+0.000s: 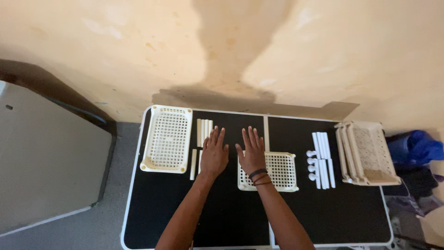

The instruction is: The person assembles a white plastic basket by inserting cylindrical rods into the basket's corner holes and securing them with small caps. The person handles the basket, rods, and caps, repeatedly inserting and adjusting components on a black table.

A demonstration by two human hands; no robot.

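My left hand point(214, 151) lies flat and open on the black table point(231, 217), fingers spread, just right of a group of white tubes point(204, 128). My right hand point(251, 151) also lies flat with its fingers apart, its palm over the left edge of a small cream perforated tray point(281, 171). Dark bands circle my right wrist. Neither hand holds anything.
A larger cream perforated tray point(167, 138) sits at the table's left. More white tubes point(323, 159) and small round caps point(311, 165) lie right of centre. Stacked cream trays point(367, 153) stand at the right edge. A blue bag point(415, 146) rests beyond the table.
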